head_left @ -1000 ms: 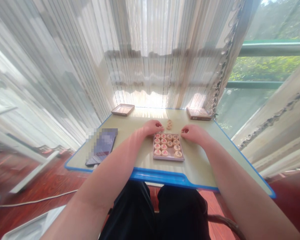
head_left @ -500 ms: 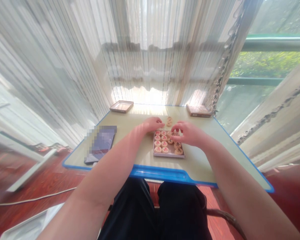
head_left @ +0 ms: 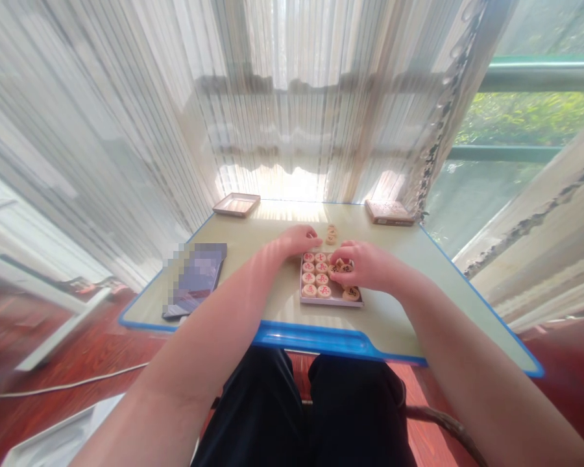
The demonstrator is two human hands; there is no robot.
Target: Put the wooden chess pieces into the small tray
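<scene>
A shallow open box (head_left: 331,301) on the table holds round wooden Chinese chess pieces, red-marked ones (head_left: 322,279) in rows on its left and black-marked ones, such as a horse piece (head_left: 351,294), on its right. Over the box's right part, my right hand (head_left: 356,261) has its fingers closed around a black-marked piece (head_left: 335,268), low among the others and covering some of them. My left hand (head_left: 300,240) rests just behind the box's far left edge, fingers curled together; what they hold, if anything, is hidden. A few loose pieces (head_left: 331,235) lie in a short line beyond the box.
An empty tray-like lid (head_left: 237,204) lies at the far left corner, and a flat printed box (head_left: 389,213) at the far right. A dark tablet (head_left: 199,279) is on the left. The table (head_left: 272,305) has a blue rim; curtains (head_left: 292,117) hang behind it.
My right hand has moved slightly down and toward the box's middle with its fingers closing on a piece. My left hand has stayed nearly still. The view has shifted a little.
</scene>
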